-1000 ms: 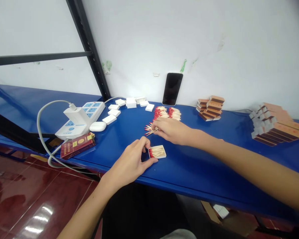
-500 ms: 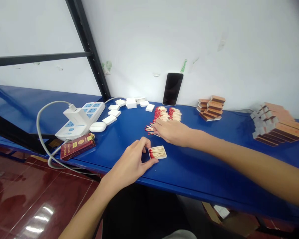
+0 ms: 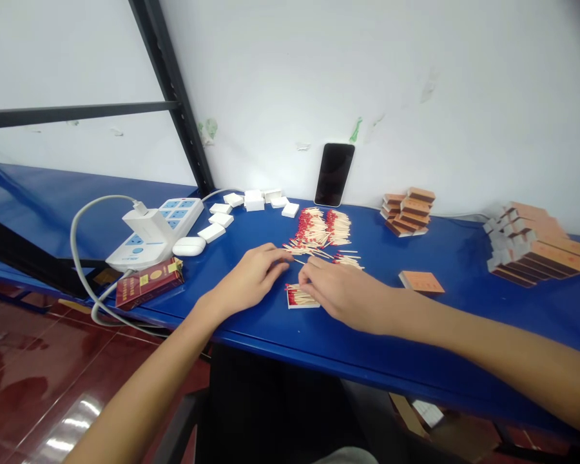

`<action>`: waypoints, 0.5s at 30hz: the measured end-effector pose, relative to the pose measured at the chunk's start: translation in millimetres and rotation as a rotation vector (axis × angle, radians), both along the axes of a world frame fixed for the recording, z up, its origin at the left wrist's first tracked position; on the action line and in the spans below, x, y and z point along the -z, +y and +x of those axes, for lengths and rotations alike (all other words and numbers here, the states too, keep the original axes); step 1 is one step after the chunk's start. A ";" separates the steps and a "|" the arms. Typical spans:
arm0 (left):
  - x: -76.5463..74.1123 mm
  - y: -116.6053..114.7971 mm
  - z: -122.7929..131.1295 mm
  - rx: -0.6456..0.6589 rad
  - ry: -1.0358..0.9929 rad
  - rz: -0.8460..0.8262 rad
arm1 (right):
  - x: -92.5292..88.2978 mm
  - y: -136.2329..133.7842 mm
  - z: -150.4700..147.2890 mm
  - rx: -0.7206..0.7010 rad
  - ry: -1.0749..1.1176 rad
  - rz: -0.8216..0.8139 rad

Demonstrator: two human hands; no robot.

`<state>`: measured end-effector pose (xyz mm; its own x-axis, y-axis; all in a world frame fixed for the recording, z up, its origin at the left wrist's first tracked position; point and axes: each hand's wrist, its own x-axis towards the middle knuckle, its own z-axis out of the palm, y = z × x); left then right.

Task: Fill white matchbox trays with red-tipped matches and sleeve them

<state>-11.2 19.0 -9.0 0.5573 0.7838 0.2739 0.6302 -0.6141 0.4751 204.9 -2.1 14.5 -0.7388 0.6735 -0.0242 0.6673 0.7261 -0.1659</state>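
Tray [image 3: 303, 307] open side up, prob. so matches [image 3: 299, 296] stay in; R hand [image 3: 350, 296] over end, L hand [image 3: 251, 277] nr pile [image 3: 312, 225]; both grips: can't tell.

The left hand [image 3: 254, 274] and right hand [image 3: 350, 295] are bare, with slender fingers, as are both slim forearms [image 3: 164, 368]. Below the shelf [image 3: 367, 356]'s front edge appear black clothing [image 3: 265, 399] and a rounded pale-grey patch [image 3: 347, 456].

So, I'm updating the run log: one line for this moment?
left hand: near loose matches | right hand: at matchbox tray | tray: holding matches
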 end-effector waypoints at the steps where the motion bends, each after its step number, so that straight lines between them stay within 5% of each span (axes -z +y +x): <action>1: -1.4 6.1 3.0 0.024 0.067 0.014 | 1.9 -2.2 -1.9 0.001 -0.020 0.013; 8: -4.4 27.7 19.0 0.032 0.339 -0.003 | 11.7 -3.9 -0.5 0.016 0.136 -0.071; 15: -31.8 2.0 4.0 0.092 0.234 -0.043 | 7.2 -5.3 5.4 -0.010 0.216 -0.024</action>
